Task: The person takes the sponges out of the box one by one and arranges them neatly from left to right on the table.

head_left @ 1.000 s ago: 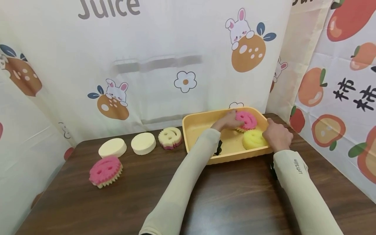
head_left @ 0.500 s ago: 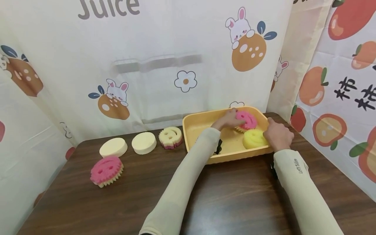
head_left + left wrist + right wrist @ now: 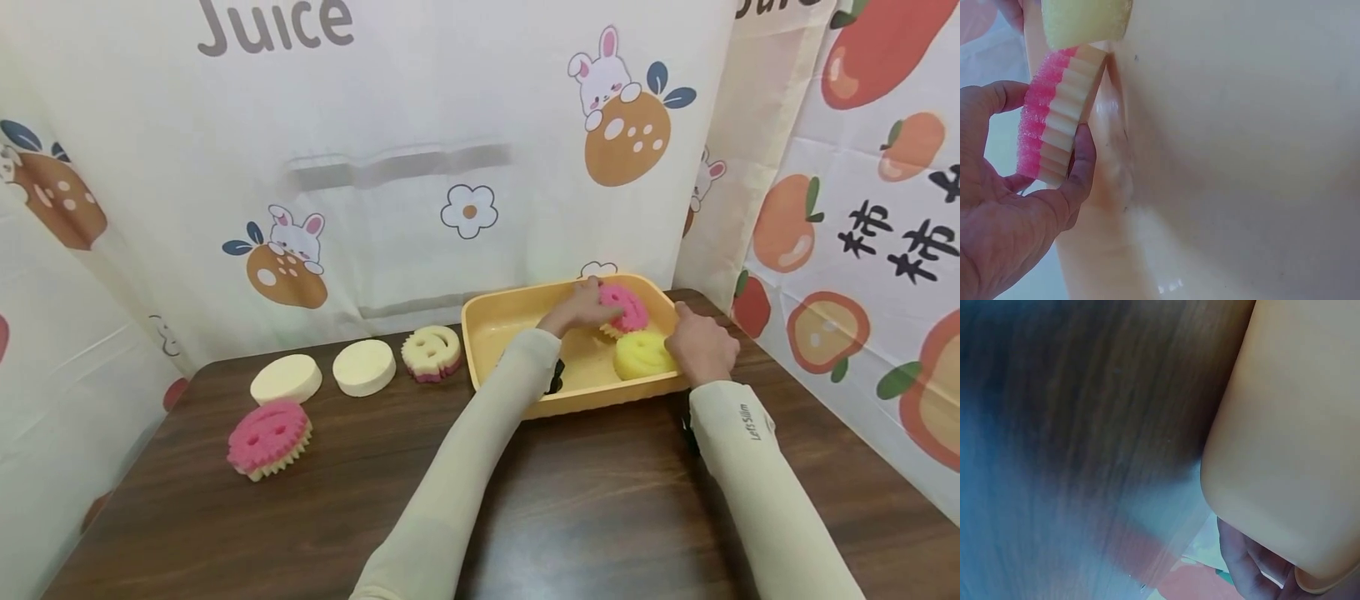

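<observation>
1. While the left hand [image 3: 581,310] has thumb and fingers clamped on a pink-and-cream sponge [image 3: 628,308], that piece sits tilted in the far right of the yellow tray [image 3: 592,402]; not released, so I'd call this placement unfinished.
2. Right hand [image 3: 703,343]: fingers curled on the tray's right rim, looks like steadying. Wrist view shows some of them against the outer wall.
3. Done, as far as visible: two pieces inside the tray, the held one and a yellow sponge [image 3: 643,355] on its near side, hand-free. Can't tell if those two touch.
4. Outside, untouched: cream-faced smiley sponge [image 3: 430,350] just left of the tray; middle cream disc [image 3: 363,367]; left cream disc [image 3: 286,379]; pink smiley sponge [image 3: 270,435] on its near side. All on the dark wood table [image 3: 360,517]. Whether they count as left to do: can't tell.
5. Obstructions: yellow sponge crowds the near side; printed cloth [image 3: 405,242] stands just behind the tray. Left sleeve [image 3: 480,442] crosses the near rim.
</observation>
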`<state>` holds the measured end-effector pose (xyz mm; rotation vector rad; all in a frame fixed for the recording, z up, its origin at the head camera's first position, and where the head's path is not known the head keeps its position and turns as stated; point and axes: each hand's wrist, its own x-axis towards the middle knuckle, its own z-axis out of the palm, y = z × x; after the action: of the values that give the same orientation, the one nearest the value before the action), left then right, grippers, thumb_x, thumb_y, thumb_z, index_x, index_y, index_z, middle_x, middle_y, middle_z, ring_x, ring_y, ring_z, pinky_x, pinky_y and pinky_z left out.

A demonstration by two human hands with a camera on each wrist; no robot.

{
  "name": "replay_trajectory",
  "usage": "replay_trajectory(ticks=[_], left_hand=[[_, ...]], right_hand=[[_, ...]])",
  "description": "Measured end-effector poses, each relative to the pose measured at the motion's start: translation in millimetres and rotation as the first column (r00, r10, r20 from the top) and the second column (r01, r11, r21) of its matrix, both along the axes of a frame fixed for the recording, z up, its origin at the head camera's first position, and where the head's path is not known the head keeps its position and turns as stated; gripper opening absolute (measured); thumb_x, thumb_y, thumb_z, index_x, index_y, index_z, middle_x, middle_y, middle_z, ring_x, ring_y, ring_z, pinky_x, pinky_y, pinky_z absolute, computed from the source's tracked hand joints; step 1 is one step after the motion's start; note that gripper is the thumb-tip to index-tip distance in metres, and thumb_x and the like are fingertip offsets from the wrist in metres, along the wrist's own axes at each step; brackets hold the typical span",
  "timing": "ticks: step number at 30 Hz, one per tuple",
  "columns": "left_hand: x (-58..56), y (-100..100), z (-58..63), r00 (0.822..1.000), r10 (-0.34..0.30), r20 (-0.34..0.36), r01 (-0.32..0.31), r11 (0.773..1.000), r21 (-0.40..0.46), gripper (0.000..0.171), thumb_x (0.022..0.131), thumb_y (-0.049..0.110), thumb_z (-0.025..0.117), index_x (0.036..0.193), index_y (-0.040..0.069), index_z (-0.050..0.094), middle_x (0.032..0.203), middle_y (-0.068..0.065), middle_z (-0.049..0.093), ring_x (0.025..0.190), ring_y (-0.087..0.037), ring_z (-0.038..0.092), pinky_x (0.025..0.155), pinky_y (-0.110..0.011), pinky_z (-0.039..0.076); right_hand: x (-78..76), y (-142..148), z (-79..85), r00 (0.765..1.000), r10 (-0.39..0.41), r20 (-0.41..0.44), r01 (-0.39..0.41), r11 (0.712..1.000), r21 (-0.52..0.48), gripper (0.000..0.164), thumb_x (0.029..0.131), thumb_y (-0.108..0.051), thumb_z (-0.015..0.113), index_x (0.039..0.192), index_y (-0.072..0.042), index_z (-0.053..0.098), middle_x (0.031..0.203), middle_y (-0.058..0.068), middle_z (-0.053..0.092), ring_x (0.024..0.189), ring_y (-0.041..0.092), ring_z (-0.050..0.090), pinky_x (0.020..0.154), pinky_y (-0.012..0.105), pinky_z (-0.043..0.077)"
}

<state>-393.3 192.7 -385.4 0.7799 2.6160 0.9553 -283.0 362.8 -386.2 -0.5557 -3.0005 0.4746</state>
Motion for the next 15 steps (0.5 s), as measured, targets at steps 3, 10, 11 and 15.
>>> replay_trajectory(ticks=[3,10,11,15], left_hand=[[2.6,-2.1,0.7,1.0,-0.004,0.011,0.004,1.0,0.005,0.084,0.09,0.044,0.063,0.155,0.009,0.022,0.15,-0.017,0.033,0.126,-0.024,0.049,0.107,-0.036,0.046],[2.1,-5.0,6.5,1.0,-0.003,-0.003,0.003,1.0,0.021,0.081,0.089,0.041,0.066,0.153,0.012,0.025,0.146,-0.018,0.033,0.12,-0.024,0.049,0.103,-0.036,0.048],[1.5,-5.9,7.3,1.0,0.001,-0.004,-0.001,1.0,0.019,0.08,0.088,0.041,0.066,0.152,0.012,0.026,0.145,-0.017,0.034,0.119,-0.024,0.049,0.102,-0.036,0.049],[-1.2,-9.7,9.2,1.0,0.008,-0.007,-0.007,0.999,0.032,0.074,0.089,0.037,0.065,0.149,0.013,0.03,0.139,-0.016,0.037,0.115,-0.022,0.049,0.098,-0.034,0.048]], right_hand=[[0.2,-0.7,-1.2,1.0,-0.004,0.017,0.004,1.0,-0.003,0.064,0.092,-0.014,0.044,0.154,-0.007,0.029,0.121,0.037,0.055,0.095,0.049,0.057,0.082,0.066,0.044],[-1.1,-0.9,0.7,1.0,-0.003,0.007,0.003,1.0,-0.005,0.063,0.092,-0.014,0.043,0.154,-0.008,0.029,0.121,0.036,0.056,0.093,0.048,0.056,0.081,0.065,0.044],[-1.2,-0.8,1.1,1.0,-0.002,0.006,0.002,1.0,-0.004,0.063,0.092,-0.014,0.043,0.153,-0.008,0.03,0.12,0.036,0.056,0.093,0.048,0.056,0.081,0.065,0.045],[-1.0,-0.9,1.3,1.0,0.0,0.011,0.0,1.0,-0.002,0.063,0.091,-0.014,0.042,0.153,-0.008,0.03,0.12,0.036,0.056,0.093,0.048,0.057,0.08,0.065,0.045]])
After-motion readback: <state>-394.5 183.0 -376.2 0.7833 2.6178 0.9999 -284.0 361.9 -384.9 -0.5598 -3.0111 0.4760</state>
